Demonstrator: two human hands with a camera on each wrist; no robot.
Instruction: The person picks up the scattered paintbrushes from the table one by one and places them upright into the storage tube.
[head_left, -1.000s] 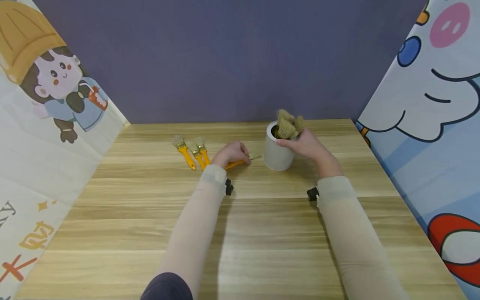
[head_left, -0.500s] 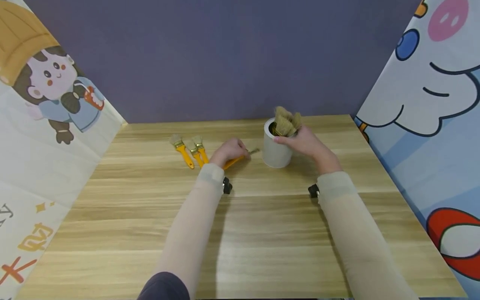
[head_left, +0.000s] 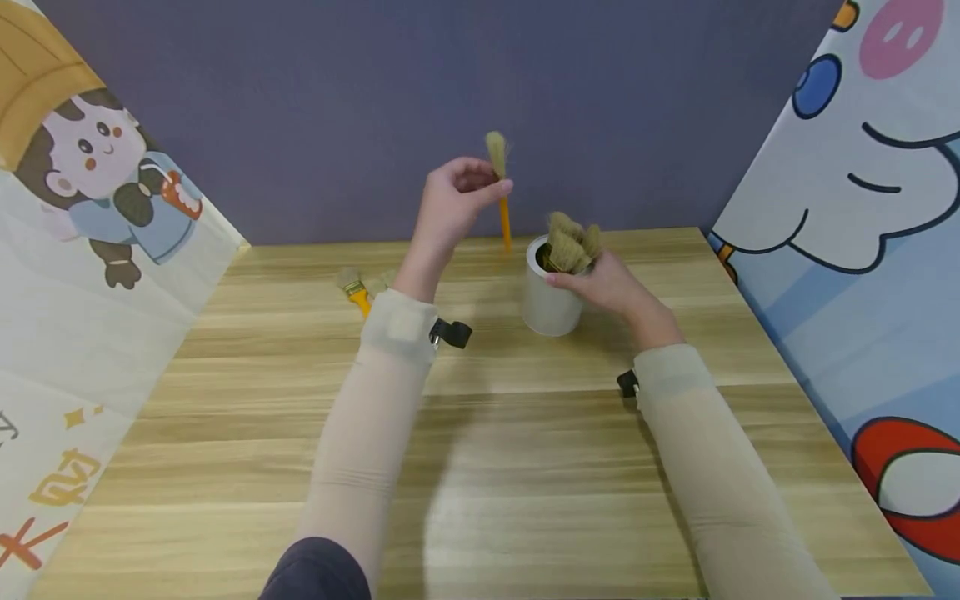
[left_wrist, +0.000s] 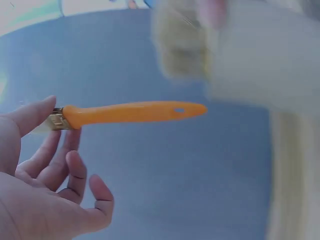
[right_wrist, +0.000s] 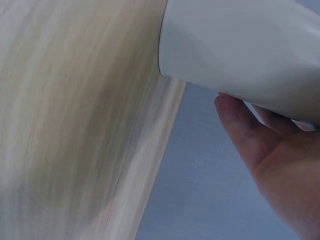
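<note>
Left hand pinches orange-handled brush at its metal collar, other fingers loosely bent; the brush is almost upright, handle toward six o'clock. From it, at four o'clock, pale can stands on the counter, held by nearer right hand.

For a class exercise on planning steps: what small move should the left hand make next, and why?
Probably shift the left hand rightward, then lower the paintbrush handle-first into the white container. The paintbrush is pinched bristles up, left of the container, while the right hand holds that container, where other brushes already stand bristles up.
</note>
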